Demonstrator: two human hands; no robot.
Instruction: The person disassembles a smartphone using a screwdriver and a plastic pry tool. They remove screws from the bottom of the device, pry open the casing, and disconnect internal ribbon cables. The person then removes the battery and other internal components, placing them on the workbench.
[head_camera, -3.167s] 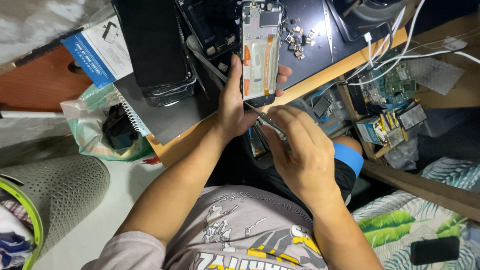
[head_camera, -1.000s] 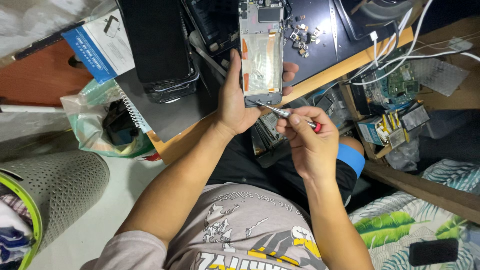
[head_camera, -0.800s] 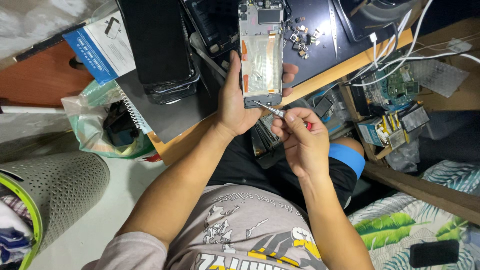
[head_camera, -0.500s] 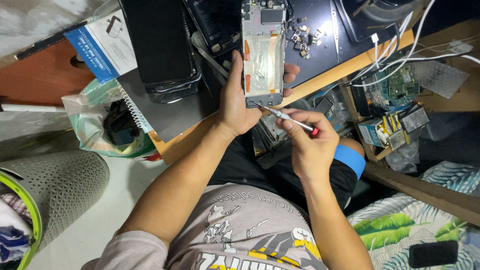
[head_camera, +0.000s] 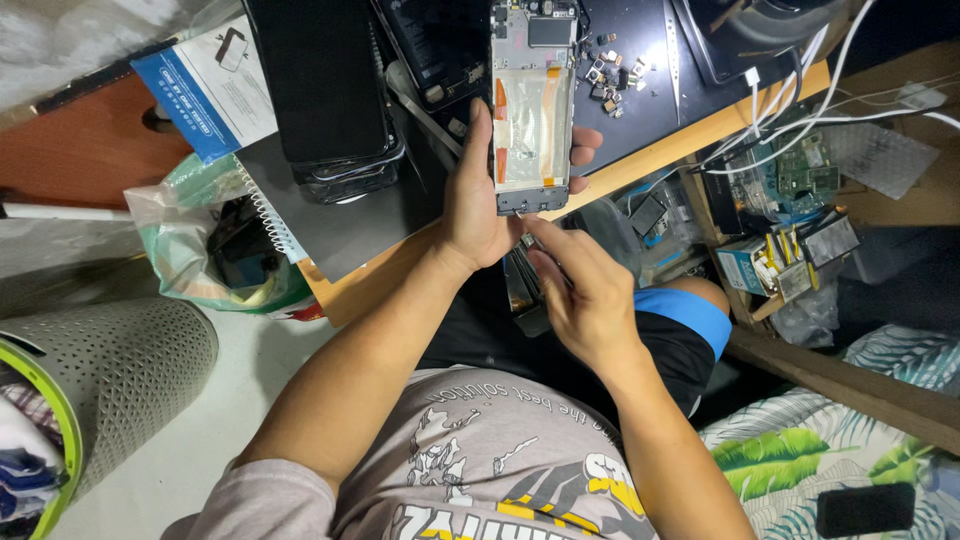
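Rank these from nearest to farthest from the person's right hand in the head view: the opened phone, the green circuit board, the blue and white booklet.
From the right hand:
1. Opened phone, just above, held in the left hand; the fingertips reach its bottom edge.
2. Green circuit board, up and right on the cluttered shelf.
3. Blue and white booklet, far upper left on the desk.

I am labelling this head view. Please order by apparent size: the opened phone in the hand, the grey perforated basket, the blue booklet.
1. Grey perforated basket, though it is nearer the camera and cut off.
2. Blue booklet.
3. Opened phone in the left hand; close to the booklet, so unsure.
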